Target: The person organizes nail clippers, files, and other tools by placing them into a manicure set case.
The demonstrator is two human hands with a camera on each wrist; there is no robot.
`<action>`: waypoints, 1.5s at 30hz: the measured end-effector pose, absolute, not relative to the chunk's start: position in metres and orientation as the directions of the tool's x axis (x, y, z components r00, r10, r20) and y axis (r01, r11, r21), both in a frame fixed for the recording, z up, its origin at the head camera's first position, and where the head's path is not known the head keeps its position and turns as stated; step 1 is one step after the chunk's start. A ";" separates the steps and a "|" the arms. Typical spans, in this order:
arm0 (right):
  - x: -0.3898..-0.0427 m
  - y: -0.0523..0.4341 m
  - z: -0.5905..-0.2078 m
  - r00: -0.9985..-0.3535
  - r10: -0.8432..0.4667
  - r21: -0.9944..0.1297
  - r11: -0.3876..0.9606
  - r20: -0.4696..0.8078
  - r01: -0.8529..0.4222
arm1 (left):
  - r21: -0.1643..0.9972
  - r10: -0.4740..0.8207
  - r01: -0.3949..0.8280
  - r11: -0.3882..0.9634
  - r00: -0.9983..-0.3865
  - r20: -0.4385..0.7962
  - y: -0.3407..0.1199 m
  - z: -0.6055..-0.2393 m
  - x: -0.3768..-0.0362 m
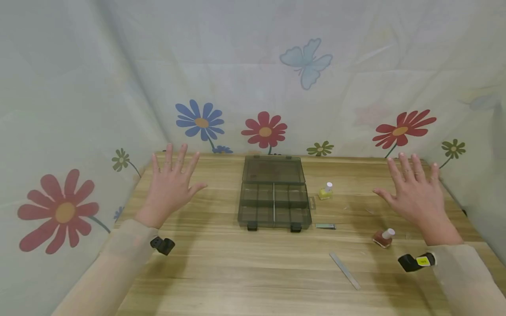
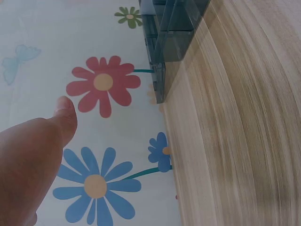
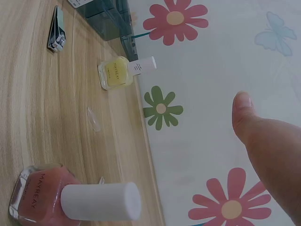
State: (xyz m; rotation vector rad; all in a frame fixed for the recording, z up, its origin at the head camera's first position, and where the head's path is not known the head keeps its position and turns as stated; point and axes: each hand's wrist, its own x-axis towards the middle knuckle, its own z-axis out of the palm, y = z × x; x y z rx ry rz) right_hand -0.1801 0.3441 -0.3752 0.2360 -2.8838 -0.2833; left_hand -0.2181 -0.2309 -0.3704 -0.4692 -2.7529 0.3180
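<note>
Hovering above the table [image 1: 221,272], left hand [image 1: 170,188] and right hand [image 1: 415,197] are both spread flat, holding nothing. Open organizer box [image 1: 274,193] sits between them; pink polish bottle [image 1: 383,237] lies at 7 o'clock of right hand.

Both hands are held up in the air, palms facing forward and down, fingers spread wide and straight. The left hand [image 1: 170,186] is raised on the left, the right hand [image 1: 413,193] on the right, well apart. Nothing is gripped or touched by either. Pale beige sleeves are worn, with a small black camera strapped at each wrist.
</note>
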 end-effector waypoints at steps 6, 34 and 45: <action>-0.180 0.344 -0.374 -0.960 -0.181 0.210 0.968 0.216 -0.136 | -0.272 0.348 0.274 0.923 -0.894 0.282 -0.230 -0.370 -0.218; -0.161 0.349 -0.373 -0.957 -0.152 -0.017 0.987 0.248 -0.162 | -0.115 0.326 0.305 0.945 -0.891 0.314 -0.226 -0.365 -0.213; -0.143 0.353 -0.377 -0.986 -0.064 -0.467 0.874 0.156 -0.130 | 0.185 0.296 0.370 0.910 -0.895 0.335 -0.220 -0.369 -0.211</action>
